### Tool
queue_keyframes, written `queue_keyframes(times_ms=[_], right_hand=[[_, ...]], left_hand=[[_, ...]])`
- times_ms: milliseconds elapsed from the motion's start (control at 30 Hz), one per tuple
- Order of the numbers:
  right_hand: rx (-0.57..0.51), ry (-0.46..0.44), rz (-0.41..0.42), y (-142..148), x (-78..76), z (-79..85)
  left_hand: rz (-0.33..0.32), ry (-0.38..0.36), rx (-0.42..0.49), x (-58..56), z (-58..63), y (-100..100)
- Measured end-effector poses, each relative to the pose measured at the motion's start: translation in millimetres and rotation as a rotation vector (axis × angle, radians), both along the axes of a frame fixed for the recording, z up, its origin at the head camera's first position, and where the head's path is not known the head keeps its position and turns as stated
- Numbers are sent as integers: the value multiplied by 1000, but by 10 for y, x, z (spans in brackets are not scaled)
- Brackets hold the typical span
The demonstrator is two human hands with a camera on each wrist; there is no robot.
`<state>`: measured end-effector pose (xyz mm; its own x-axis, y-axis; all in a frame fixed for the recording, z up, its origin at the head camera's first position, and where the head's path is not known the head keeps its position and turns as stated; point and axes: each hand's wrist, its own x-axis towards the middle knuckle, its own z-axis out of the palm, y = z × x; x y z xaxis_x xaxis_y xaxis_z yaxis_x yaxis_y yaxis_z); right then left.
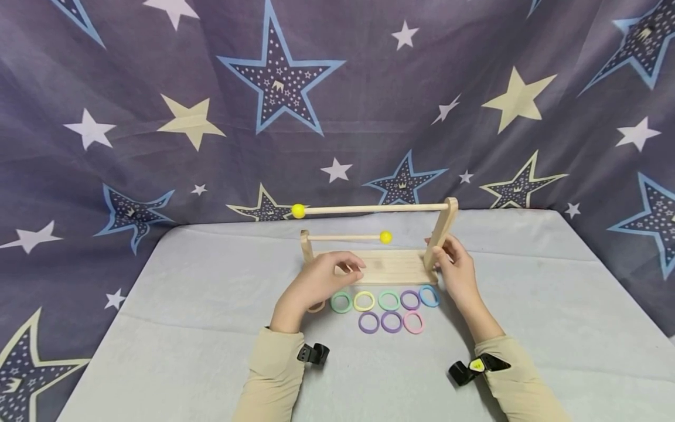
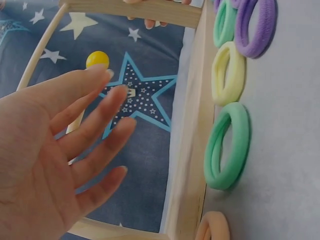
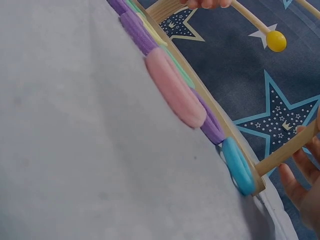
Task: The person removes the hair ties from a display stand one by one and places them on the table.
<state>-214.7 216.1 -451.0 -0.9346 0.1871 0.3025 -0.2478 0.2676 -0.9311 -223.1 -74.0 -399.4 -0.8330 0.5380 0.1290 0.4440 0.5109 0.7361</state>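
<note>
A wooden stand [image 1: 395, 266] has a short post on the left and a taller post [image 1: 443, 228] on the right. Each post bears a level rod tipped with a yellow ball. My right hand [image 1: 459, 272] grips the taller post low down, thumb in front and fingers behind. Over the front left of the base hovers my left hand [image 1: 324, 278], its fingers loosely bent and nothing between them, as the left wrist view shows. Along the stand's front edge lie several hair ties, among them a blue one [image 3: 238, 166] and a pink one [image 1: 413, 322].
The hair ties form two rows, with a green one [image 2: 227, 146] and a yellow one [image 1: 364, 301] in the back row. An orange hair tie [image 2: 214, 227] is partly hidden under my left wrist in the head view. A star-patterned cloth [image 1: 337, 135] hangs behind the grey-covered table [image 1: 211, 351].
</note>
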Motion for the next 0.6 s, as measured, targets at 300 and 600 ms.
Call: queue_keyframes(times_ms=[300, 600], right_hand=[[20, 4, -8, 22, -15, -4], [105, 12, -12, 11, -3, 31]], left_hand=[[104, 109, -51, 12, 52, 49], [241, 229, -103, 55, 89, 85]])
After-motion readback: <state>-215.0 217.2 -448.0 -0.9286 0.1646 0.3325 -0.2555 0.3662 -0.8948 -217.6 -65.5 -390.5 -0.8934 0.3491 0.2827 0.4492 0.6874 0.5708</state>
